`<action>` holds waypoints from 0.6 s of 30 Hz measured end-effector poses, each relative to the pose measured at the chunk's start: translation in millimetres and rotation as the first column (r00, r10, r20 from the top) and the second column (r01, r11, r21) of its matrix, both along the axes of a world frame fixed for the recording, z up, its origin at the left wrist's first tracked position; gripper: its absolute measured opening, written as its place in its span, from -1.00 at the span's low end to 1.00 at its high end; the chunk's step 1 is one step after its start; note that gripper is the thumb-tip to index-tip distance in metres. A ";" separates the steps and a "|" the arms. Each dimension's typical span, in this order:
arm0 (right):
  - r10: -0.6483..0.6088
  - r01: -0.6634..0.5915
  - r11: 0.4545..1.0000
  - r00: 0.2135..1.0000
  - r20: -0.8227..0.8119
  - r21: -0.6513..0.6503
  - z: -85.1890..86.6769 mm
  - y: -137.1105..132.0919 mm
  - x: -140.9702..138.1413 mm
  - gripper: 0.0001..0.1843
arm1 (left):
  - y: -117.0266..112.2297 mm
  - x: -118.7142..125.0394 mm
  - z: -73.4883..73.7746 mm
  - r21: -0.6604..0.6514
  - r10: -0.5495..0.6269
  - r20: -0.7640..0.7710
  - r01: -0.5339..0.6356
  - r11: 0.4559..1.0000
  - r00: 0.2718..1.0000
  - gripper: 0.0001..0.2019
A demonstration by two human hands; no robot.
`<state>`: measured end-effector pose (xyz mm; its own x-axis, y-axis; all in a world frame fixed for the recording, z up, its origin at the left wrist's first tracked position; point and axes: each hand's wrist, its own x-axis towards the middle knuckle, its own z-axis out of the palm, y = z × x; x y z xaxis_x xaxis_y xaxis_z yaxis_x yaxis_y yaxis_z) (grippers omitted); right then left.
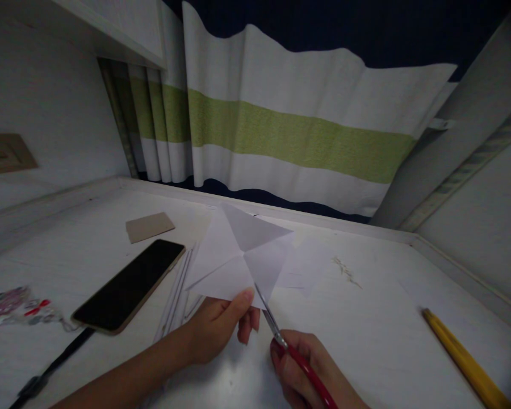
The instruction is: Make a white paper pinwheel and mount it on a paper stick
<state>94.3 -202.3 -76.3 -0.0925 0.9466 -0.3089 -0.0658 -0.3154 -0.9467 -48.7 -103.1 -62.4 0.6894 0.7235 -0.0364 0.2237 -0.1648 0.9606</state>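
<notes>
A square of white paper (215, 255), creased and slit toward its middle, is held up over the white desk. My left hand (221, 326) pinches its near edge, thumb on top and fingers beneath. My right hand (302, 363) grips a pair of scissors (276, 329) with red handles. The metal blades reach up to the paper's near edge, just right of my left thumb, one blade lying over the sheet. Whether the blades are fully closed is hard to see.
To the left lie a black phone (130, 287) with a strap and beaded charm, and a tan card (150, 227). Thin white sticks (176, 292) lie beside the phone. Small pale twig-like bits (344, 271) and a yellow object (464, 355) are on the right. A striped curtain (298, 130) hangs behind.
</notes>
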 end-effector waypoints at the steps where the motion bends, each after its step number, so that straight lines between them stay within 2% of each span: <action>1: 0.010 -0.010 1.000 1.000 0.011 0.003 -0.5 0.3 0.3 -0.43 | 0.2 0.3 0.0 0.000 -0.001 -0.001 0.001 1.000 1.000 -0.52; 7: 0.080 -0.082 0.994 0.996 0.026 0.076 -8.5 2.6 1.9 -0.44 | 0.2 0.9 -1.2 0.016 -0.006 0.006 0.006 1.000 1.000 -0.51; 12: 0.112 -0.121 0.989 0.989 0.095 0.087 -6.3 3.4 2.8 -0.41 | 0.0 -0.2 -1.7 0.034 -0.010 0.015 0.010 0.999 1.000 -0.52; 18: 0.135 -0.144 0.981 0.988 0.071 0.131 -7.0 0.7 3.7 -0.46 | -1.2 -0.1 -2.9 0.008 -0.028 -0.021 0.028 1.000 0.999 -0.51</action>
<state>98.0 -201.5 -83.3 -0.2114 0.9592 -0.1879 0.0298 -0.1858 -0.9821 -48.8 -104.3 -65.2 0.7084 0.7044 -0.0452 0.2387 -0.1788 0.9545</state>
